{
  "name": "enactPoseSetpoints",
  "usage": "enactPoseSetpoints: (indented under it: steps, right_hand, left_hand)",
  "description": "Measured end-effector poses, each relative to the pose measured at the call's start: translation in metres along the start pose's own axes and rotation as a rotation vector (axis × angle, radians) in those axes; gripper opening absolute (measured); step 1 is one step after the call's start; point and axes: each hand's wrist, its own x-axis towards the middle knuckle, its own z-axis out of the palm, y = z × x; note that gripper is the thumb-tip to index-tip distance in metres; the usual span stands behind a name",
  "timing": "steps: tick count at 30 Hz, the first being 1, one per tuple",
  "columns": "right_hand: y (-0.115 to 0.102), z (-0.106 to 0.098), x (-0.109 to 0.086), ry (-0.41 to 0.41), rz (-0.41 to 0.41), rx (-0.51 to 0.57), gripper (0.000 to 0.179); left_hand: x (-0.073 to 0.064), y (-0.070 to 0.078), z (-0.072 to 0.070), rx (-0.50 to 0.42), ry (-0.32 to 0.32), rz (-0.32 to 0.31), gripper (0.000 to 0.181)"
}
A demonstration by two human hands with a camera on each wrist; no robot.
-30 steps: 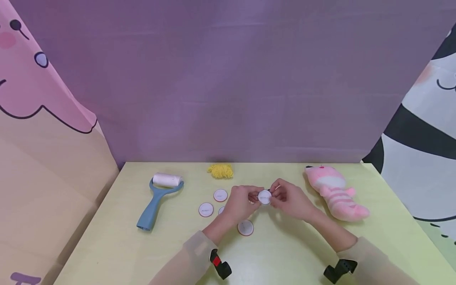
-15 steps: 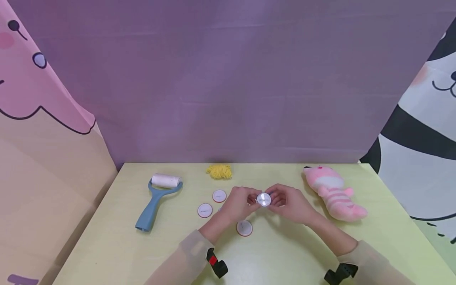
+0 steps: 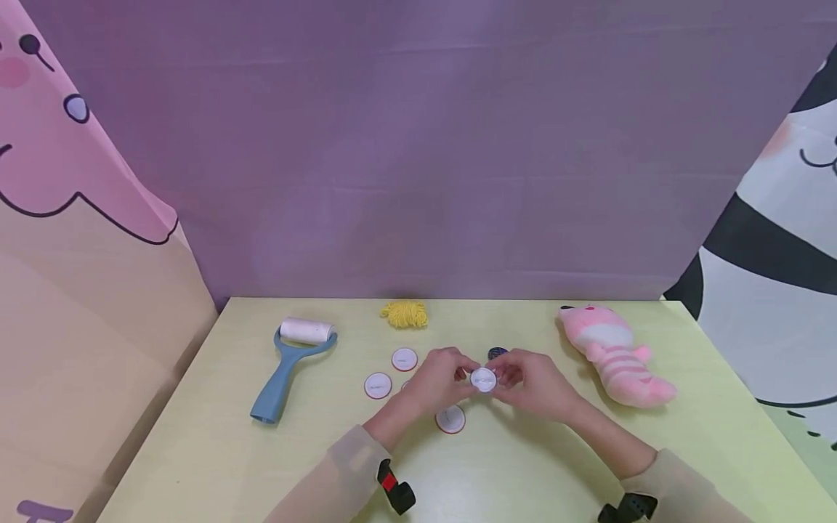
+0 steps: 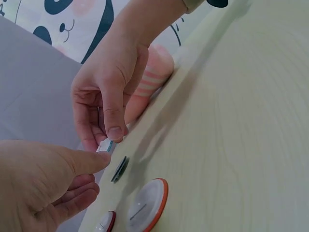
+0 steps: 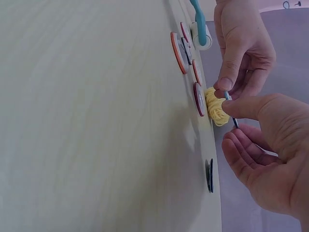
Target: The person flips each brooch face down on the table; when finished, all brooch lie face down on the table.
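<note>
My left hand and right hand pinch one small round pin badge between them, above the table's middle. Its white back faces up in the head view; a teal edge shows in the right wrist view. Just beyond the right hand's fingers lies a dark badge, seen edge-on in the left wrist view. White-backed badges with coloured rims lie around the left hand: one, another and a nearer one. The left hand mostly hides one more in the head view.
A blue-handled lint roller lies at the left of the pale table. Yellow yarn sits near the far edge. On the right is a pink striped plush toy. A purple cloth hangs behind.
Both hands have come slightly nearer with the badge between them, whose tilt and glare have varied. The dark badge now shows on the table beyond the right hand.
</note>
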Motion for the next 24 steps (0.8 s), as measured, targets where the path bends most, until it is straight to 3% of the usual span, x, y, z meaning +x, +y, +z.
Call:
enactPoseSetpoints:
  steps: [8, 15, 24]
  right_hand:
    - [0.002, 0.006, -0.003, -0.015, -0.041, -0.031, 0.026]
    - [0.004, 0.011, -0.007, -0.034, -0.019, -0.073, 0.026]
    - [0.005, 0.016, -0.01, -0.04, -0.036, -0.104, 0.024]
  left_hand:
    - [-0.003, -0.001, 0.009, 0.076, -0.036, -0.018, 0.031]
    - [-0.005, -0.001, 0.015, 0.165, -0.057, 0.001, 0.028]
    - [-0.008, 0.001, 0.021, 0.189, -0.082, -0.009, 0.027]
